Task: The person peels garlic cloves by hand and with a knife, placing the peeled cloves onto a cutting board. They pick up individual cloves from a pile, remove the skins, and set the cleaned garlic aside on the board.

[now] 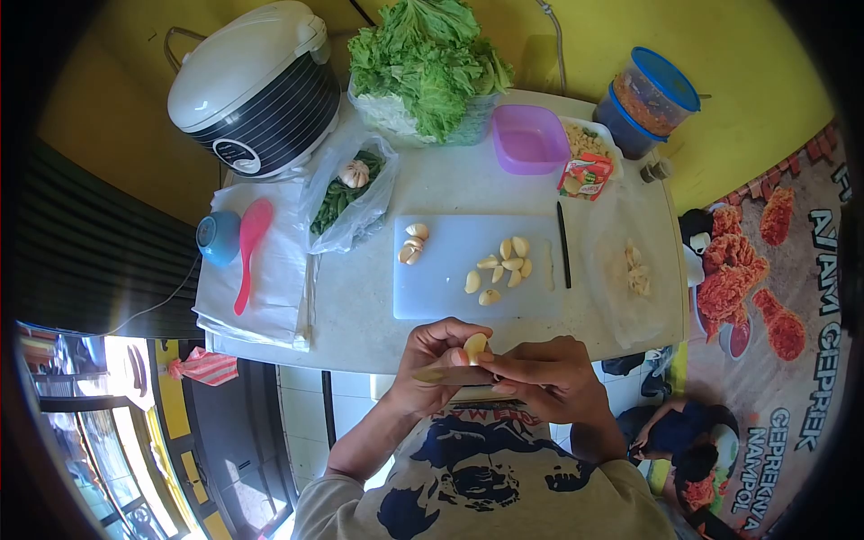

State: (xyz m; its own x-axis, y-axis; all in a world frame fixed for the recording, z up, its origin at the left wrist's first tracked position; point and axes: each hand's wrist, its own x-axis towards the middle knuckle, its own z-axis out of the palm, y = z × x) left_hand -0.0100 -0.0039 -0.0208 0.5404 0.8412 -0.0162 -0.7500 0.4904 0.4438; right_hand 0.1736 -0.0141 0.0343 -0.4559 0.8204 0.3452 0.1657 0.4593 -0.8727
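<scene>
Near the table's front edge, my left hand (432, 364) pinches a pale garlic clove (475, 346) between its fingers. My right hand (549, 373) grips a knife (450, 375), its blade pointing left just under the clove. Fingertips of both hands meet near the clove. Behind them lies a white cutting board (432, 292). Several peeled cloves (513, 264) are spread on its right half, and a few unpeeled cloves (411, 249) sit at its upper left. Garlic skins (637, 270) lie on a clear plastic bag to the right.
A rice cooker (270, 99), lettuce (423, 67), bagged greens (337, 202) with a garlic bulb, and a purple container (529, 139) stand at the back. A pink rice spoon (252, 243) and blue cup (219, 237) are left. Another person (679, 436) is at lower right.
</scene>
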